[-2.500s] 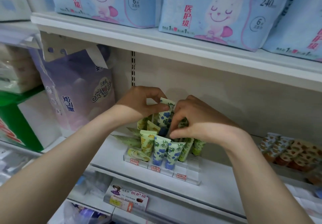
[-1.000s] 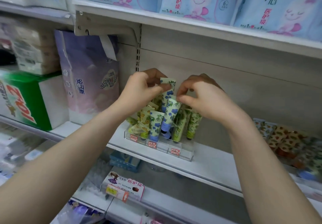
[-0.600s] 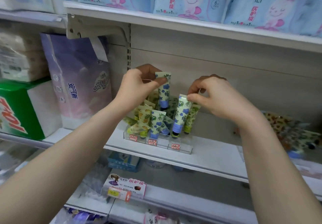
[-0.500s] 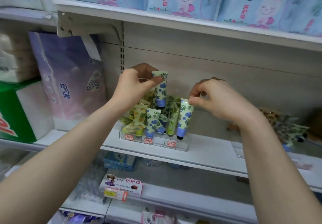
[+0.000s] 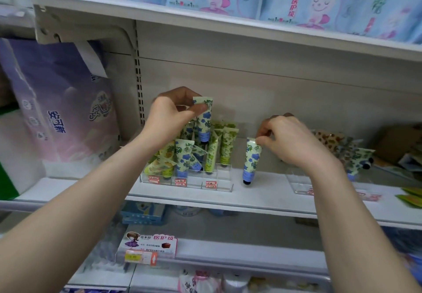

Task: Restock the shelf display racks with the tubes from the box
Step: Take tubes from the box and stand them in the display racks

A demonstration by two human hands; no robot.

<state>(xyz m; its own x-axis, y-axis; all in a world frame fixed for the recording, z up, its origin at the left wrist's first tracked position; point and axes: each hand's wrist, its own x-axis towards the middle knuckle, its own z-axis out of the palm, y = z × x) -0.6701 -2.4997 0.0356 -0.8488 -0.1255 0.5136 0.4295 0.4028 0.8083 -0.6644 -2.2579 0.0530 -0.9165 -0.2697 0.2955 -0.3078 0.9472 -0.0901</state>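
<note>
blue-flowered tubes (image 5: 204, 122) (image 5: 251, 159) pinched (crimp ends) by both hands (image 5: 170, 119) (image 5: 292, 143).

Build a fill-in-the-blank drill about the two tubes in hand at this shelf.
The left hand pinches a pale green flowered tube above the clear acrylic rack; its flowers are ___. The right hand holds a matching tube with its black cap pointing ___. That tube hangs to the ___ of the rack.
Missing words: blue; down; right.
</note>
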